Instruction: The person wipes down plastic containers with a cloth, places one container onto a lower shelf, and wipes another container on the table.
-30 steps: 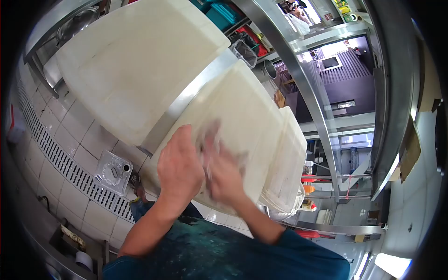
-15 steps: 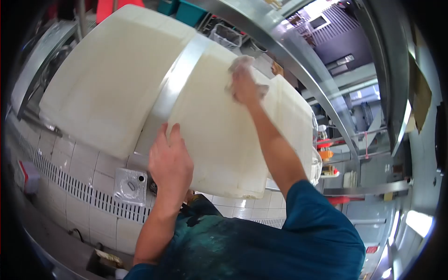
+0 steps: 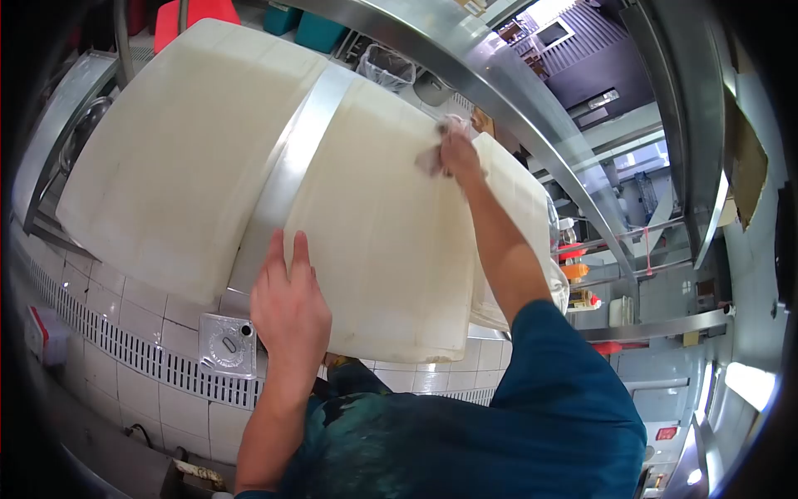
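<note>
Your right hand [image 3: 460, 151] has moved nearer the middle board's [image 3: 382, 224] far corner, fingers bunching a cloth [image 3: 429, 160]; left hand [image 3: 291, 308] loosely spread.

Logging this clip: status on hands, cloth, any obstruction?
Right hand on cloth, grip blurred. Cloth near far corner of middle board. Left hand empty, near side. Obstruction: none evident.
</note>
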### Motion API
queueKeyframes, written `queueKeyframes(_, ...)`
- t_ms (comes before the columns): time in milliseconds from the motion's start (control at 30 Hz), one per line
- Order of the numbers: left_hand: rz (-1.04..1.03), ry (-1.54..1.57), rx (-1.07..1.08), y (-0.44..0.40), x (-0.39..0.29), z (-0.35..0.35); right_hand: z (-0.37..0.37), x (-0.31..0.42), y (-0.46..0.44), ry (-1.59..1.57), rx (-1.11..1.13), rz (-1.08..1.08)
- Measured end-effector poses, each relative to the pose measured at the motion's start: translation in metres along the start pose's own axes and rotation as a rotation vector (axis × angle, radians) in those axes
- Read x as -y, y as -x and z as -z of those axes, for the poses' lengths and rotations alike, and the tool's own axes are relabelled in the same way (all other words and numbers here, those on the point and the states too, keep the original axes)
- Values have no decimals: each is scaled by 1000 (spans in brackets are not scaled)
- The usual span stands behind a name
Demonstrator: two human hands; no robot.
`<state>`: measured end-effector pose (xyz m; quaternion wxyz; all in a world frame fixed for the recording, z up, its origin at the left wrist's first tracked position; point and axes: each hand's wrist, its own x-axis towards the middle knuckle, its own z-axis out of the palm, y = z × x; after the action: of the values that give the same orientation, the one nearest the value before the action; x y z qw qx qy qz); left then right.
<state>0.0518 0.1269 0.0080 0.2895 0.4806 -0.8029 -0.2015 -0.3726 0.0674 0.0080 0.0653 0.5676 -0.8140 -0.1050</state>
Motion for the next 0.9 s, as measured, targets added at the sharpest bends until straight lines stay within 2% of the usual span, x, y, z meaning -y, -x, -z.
queueKeyframes(67,27,-24,4,0,-2,-1,1,1,-3,-25,45,-19)
queueKeyframes(133,-1,-41,4,-3,-1,2,-20,6,6,63,-81,9)
queueKeyframes(167,1,-49,-12,-3,0,2,-44,13,38,-62,-405,80)
queueKeyframes(200,9,-49,-28,-3,0,0,-7,51,96,16,-304,81)
queueKeyframes(233,4,-26,-27,-1,-1,0,8,77,151,-42,-441,201)
queueKeyframes(267,11,-34,-12,-1,-2,2,22,100,197,-381,-222,39)
queueKeyframes(300,18,-48,-5,-2,-3,3,43,120,233,-472,-196,82)
queueKeyframes(367,-7,-40,-24,1,-2,2,73,138,286,-414,95,53)
queueKeyframes(400,-41,-50,-28,0,-2,2,70,126,275,-414,88,63)
queueKeyframes(467,-48,-48,-10,-1,-2,3,45,94,247,-359,-99,244)
queueKeyframes(500,-46,-38,1,-1,-3,3,27,70,214,222,92,236)
queueKeyframes(533,-54,-51,7,-3,-3,2,-2,32,174,28,-58,70)
queueKeyframes(567,-63,-50,-1,-4,-2,2,-5,9,126,-331,-184,-133)
queueKeyframes(633,-71,-65,-13,-3,-1,1,32,-18,57,-556,46,-404)
queueKeyframes(667,-58,-68,-17,-4,-2,0,14,-29,34,-567,44,-401)
queueKeyframes(700,-54,-68,-16,-5,-4,-1,-20,-44,19,-421,-111,-333)
queueKeyframes(767,-31,-71,0,-6,-5,-1,-48,-44,43,-220,-269,-229)
queueKeyframes(800,12,-70,3,-6,-6,-1,-48,-27,77,-169,-278,-179)
queueKeyframes(867,-2,-67,7,-6,-7,-2,24,45,173,-494,-208,-171)
queueKeyframes(900,10,-82,-8,-5,-7,-2,24,58,213,-437,-265,-7)
